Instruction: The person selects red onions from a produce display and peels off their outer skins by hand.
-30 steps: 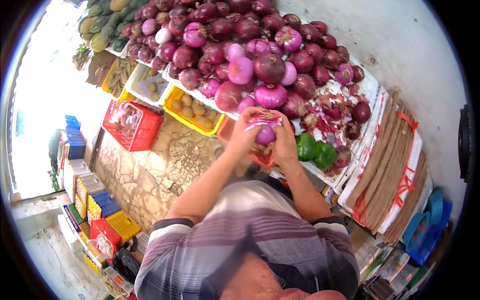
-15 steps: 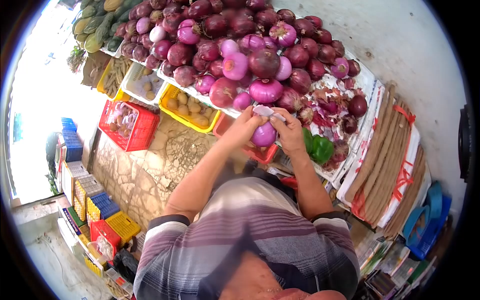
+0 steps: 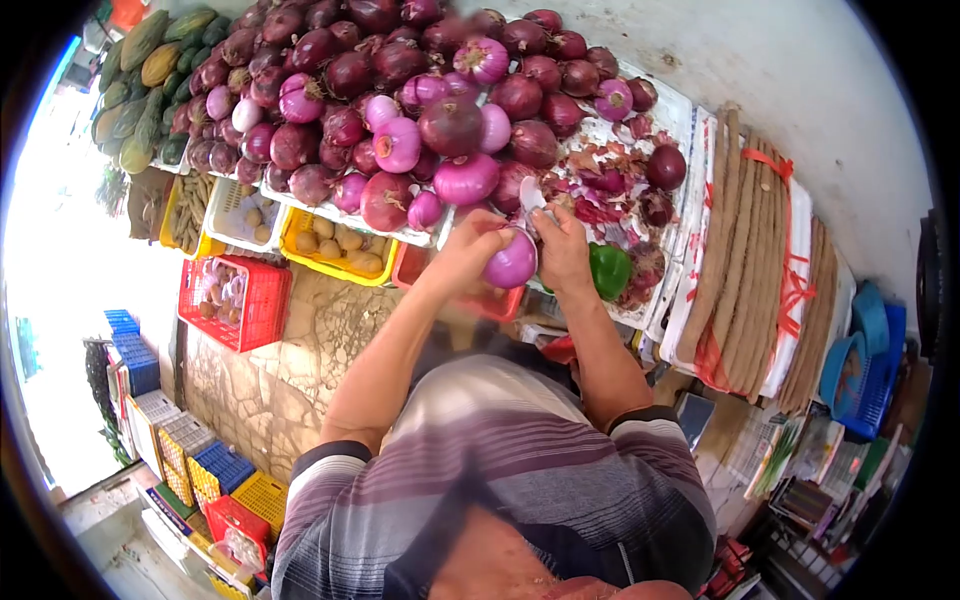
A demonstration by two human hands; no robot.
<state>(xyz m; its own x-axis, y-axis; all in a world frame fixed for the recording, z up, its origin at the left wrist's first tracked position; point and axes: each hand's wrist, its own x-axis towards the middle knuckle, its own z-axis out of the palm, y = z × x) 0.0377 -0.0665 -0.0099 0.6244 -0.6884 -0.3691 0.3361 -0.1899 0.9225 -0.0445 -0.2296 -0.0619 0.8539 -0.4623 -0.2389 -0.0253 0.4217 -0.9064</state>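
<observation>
A smooth purple onion (image 3: 512, 260) sits in the grip of my left hand (image 3: 468, 252), whose fingers wrap its left side. My right hand (image 3: 562, 250) is closed just to the right of the onion, pinching a pale piece of onion skin (image 3: 532, 194) that sticks up from the fingertips. Whether this skin still joins the onion I cannot tell. Beyond both hands lies a big heap of red onions (image 3: 400, 120), some bright and peeled, others in dark skins. Loose onion skins (image 3: 605, 160) are scattered to the right of the heap.
Green peppers (image 3: 608, 270) lie by my right wrist. To the right are long brown roots (image 3: 735, 250) tied with red ribbon. A yellow basket of potatoes (image 3: 335, 262) and a red crate (image 3: 255, 310) stand at the left. Green gourds (image 3: 150, 85) are piled at far left.
My right hand has drawn away from the onion's top to its right with the pale skin. The onion shows more of its surface. The whole view has shifted somewhat.
</observation>
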